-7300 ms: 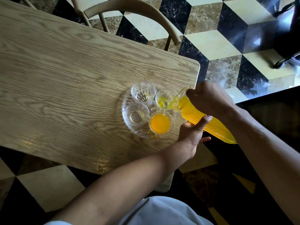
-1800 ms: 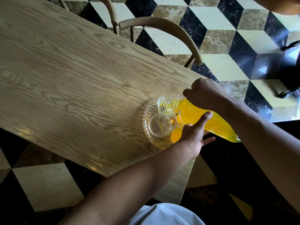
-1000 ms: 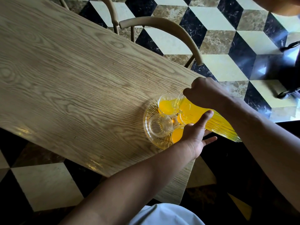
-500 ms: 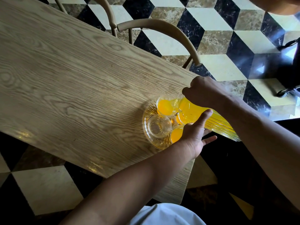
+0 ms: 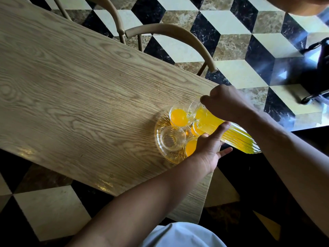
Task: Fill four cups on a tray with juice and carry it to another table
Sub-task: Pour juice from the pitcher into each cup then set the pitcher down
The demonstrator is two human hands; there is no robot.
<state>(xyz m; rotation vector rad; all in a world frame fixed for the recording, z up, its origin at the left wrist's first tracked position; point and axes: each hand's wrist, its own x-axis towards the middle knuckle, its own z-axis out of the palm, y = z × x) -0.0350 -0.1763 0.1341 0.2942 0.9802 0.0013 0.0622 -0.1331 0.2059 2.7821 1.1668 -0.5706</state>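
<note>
Head view: a ribbed glass jug (image 5: 229, 132) of juice tipped over a clear round tray (image 5: 161, 148) near the right end of a wooden table (image 5: 80, 90).

The right hand (image 5: 226, 102) grips the jug near its top; the left hand (image 5: 210, 145) props it from below, thumb on the glass, fingers loosely spread. The spout sits over the far cup (image 5: 178, 117) (orange to near the rim). Two more cups hold juice, partly hidden by the hand and jug; the left cup (image 5: 171, 140) is empty. A chair (image 5: 174, 35) stands beyond the table.
</note>
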